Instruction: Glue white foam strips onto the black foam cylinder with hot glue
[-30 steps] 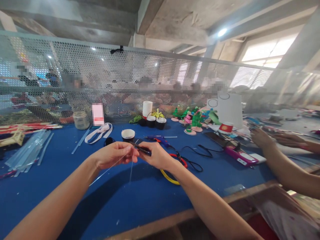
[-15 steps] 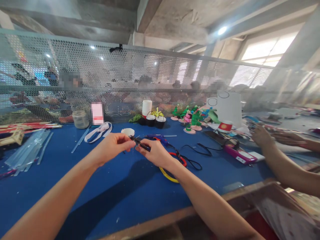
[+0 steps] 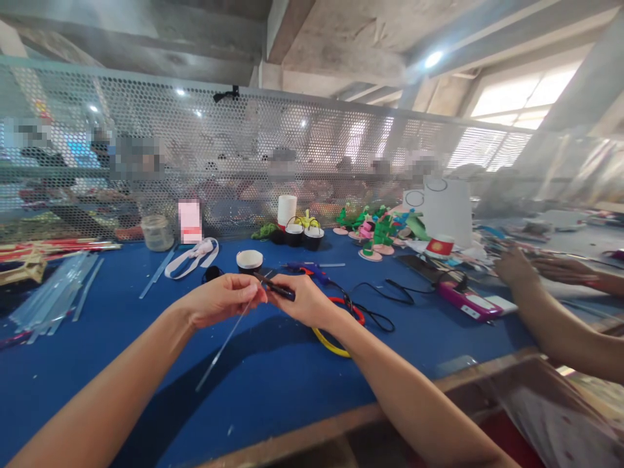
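My left hand (image 3: 224,299) is closed in a pinch over the blue table (image 3: 292,416). From its fingertips a thin, pale strand (image 3: 221,357) slants down toward me. Beside it, my right hand (image 3: 305,299) is closed around a slim black pen-like tool (image 3: 280,289), whose tip points at the left fingertips. Whether the tip touches the strand is too small to tell. Just beyond the hands stands a small white-topped cup (image 3: 249,261). A dark round thing (image 3: 212,274) lies behind my left hand, partly hidden.
A blue glue gun (image 3: 316,274) with a black cord lies behind my right hand. Clear glue sticks (image 3: 58,292) are piled at left. Green figures (image 3: 383,234) stand at back right. A yellow ring (image 3: 331,342) is beside my right wrist. Another person's arm (image 3: 546,318) reaches in.
My left hand has lowered slightly, and the long strand now shows below its fingers. The black tool's tip has shifted a little left. The dark round thing has come into view.
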Motion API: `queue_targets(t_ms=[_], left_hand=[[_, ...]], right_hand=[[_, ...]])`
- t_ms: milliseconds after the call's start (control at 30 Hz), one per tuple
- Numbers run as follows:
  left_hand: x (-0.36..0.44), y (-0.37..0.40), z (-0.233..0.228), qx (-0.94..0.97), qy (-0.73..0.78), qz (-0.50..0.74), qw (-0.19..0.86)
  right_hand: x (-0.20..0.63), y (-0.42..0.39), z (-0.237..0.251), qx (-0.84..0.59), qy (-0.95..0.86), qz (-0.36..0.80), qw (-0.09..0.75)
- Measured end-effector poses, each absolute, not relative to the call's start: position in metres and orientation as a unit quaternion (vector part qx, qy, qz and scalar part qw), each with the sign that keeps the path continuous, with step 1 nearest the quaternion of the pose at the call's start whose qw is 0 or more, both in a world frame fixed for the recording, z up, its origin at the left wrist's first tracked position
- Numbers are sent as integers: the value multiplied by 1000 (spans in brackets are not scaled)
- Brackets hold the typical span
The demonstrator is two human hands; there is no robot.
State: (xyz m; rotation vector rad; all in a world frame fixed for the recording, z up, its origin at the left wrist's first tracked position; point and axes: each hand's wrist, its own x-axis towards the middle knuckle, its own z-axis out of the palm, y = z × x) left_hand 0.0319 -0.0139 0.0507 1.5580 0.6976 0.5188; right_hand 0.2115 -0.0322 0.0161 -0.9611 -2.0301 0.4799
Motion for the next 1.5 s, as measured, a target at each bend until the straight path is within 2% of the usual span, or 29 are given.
queue_targets(t_ms=[100, 233, 300, 333, 433, 500, 633, 733, 833, 967, 1000, 1033, 1067, 1100, 1200, 1300, 1400, 1500], left_hand=[[37, -18, 53, 742, 371, 263, 492], [45, -28, 62, 806, 500, 265, 175], [43, -30, 68, 807, 516, 255, 132], [40, -30, 70, 810, 503, 249, 168], [28, -21, 71, 782, 394, 204, 437], [22, -14, 65, 727, 344, 210, 556], [23, -7, 47, 647, 276, 197, 683], [28, -9, 44, 638, 278, 204, 689], [33, -15, 52, 717, 344, 225, 563], [41, -29, 66, 825, 480, 239, 178], [42, -32, 68, 823, 500, 247, 107], [43, -34, 70, 821, 510, 245, 79], [41, -34, 72, 821, 511, 237, 96], [39, -33, 73, 821, 501, 221, 160], [30, -24, 70, 779, 394, 205, 444], [26, -15, 56, 670, 302, 207, 645], [29, -13, 45, 617, 249, 228, 711], [34, -16, 47, 666, 269, 250, 649]], right_hand=[[212, -31, 15, -432, -800, 142, 393], [210, -29, 13, -494, -785, 84, 364], [210, -28, 13, -495, -783, 92, 365], [210, -28, 12, -491, -782, 102, 370], [211, -29, 12, -463, -785, 136, 389], [211, -30, 12, -435, -791, 162, 399], [211, -31, 13, -400, -801, 189, 403], [211, -31, 15, -394, -810, 176, 397], [213, -29, 15, -414, -816, 135, 381], [212, -26, 13, -488, -795, 66, 354], [212, -26, 12, -498, -791, 61, 350], [211, -26, 12, -501, -789, 62, 351], [211, -27, 12, -498, -788, 69, 355], [211, -27, 13, -490, -788, 80, 363], [210, -29, 14, -445, -792, 127, 398], [210, -30, 14, -408, -798, 159, 413], [211, -31, 14, -393, -803, 167, 417], [211, -31, 15, -401, -806, 150, 409]])
